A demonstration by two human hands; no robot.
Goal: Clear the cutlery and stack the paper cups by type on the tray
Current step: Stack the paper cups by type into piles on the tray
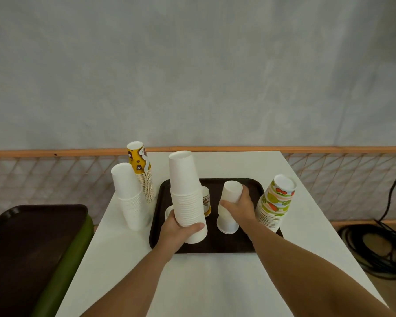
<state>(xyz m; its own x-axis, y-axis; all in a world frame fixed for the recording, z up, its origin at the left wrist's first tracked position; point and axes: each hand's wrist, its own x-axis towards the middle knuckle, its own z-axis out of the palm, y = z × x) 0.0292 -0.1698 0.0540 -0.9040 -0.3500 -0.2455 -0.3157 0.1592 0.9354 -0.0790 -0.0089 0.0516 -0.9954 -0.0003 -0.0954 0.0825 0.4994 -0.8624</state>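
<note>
A dark brown tray (pixel 215 245) lies on the white table (pixel 215 282). My left hand (pixel 176 229) grips a tall stack of plain white cups (pixel 185 191), upside down, over the tray's left side. My right hand (pixel 240 207) grips a short stack of white cups (pixel 229 209), also upside down, near the tray's middle. A fruit-patterned cup stack (pixel 276 202) leans at the tray's right edge. A single printed cup (pixel 206 202) stands behind the tall stack, partly hidden. A small white cup (pixel 169 211) peeks out behind my left hand. No cutlery is visible.
Left of the tray on the table stand another white cup stack (pixel 130 197) and a yellow printed cup stack (pixel 142 170). A second dark tray (pixel 28 248) rests on a green seat at the left. Black cables (pixel 373 250) coil on the floor at the right.
</note>
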